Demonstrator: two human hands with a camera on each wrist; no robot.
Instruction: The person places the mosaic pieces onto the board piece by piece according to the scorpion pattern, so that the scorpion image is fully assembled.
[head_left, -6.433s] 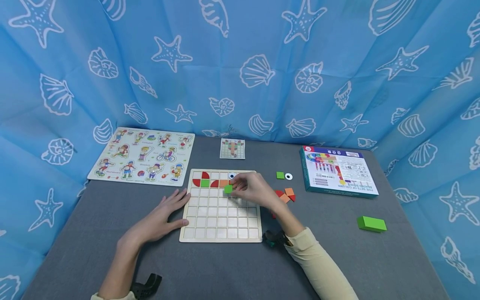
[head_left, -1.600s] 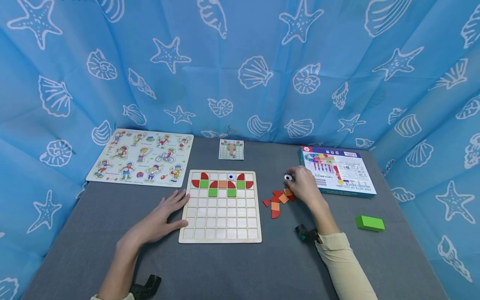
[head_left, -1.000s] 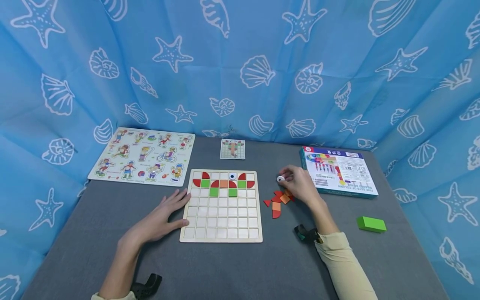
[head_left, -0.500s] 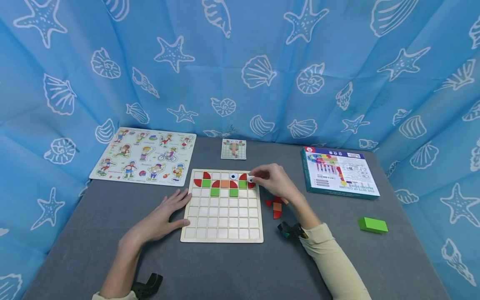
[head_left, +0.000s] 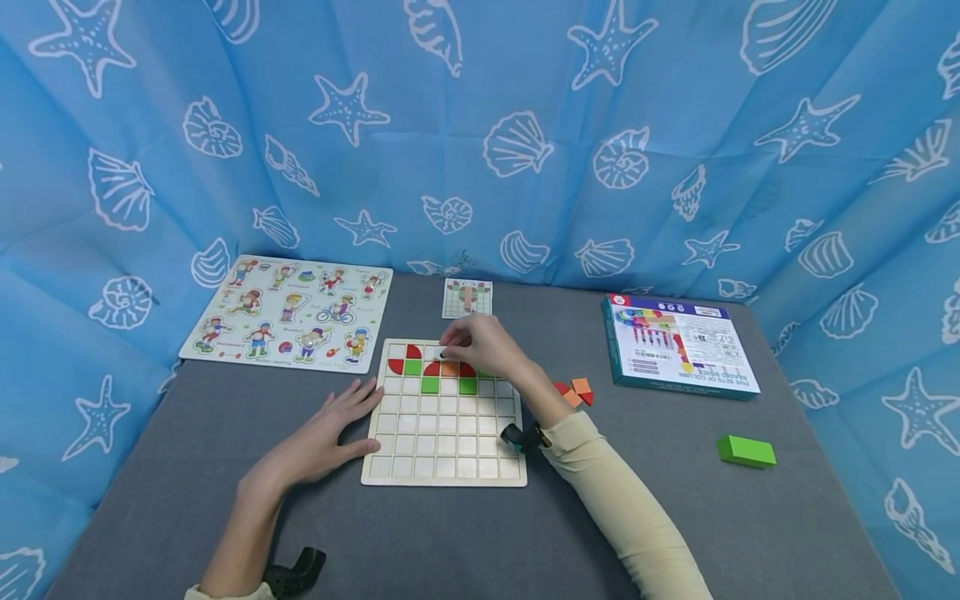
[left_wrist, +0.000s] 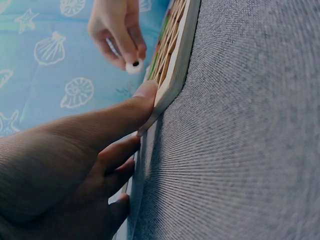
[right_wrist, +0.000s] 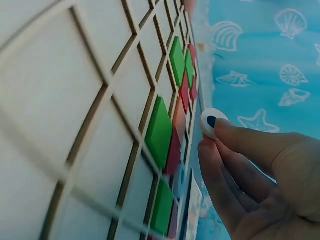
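My right hand (head_left: 483, 343) pinches a round white eye piece (right_wrist: 212, 122) with a dark pupil between thumb and fingers. It is held over the top row of the wooden grid board (head_left: 442, 425). Green squares (head_left: 430, 385), red quarter-circles (head_left: 395, 366) and an orange square (head_left: 448, 368) fill some upper cells; the right hand and forearm hide others. My left hand (head_left: 330, 429) lies along the board's left edge, fingers extended, with its thumb (left_wrist: 146, 91) touching the edge in the left wrist view.
Loose orange and red pieces (head_left: 573, 394) lie right of the board, partly behind the right arm. A small pattern card (head_left: 467, 298) is behind the board. A sports picture puzzle (head_left: 285, 312) sits back left, a boxed toy (head_left: 682, 346) back right, a green block (head_left: 746, 451) at right.
My right hand picked up the eye piece right of the board and carried it left over the top row. Earlier, green squares and red pieces were added at the right. The left hand stayed put.
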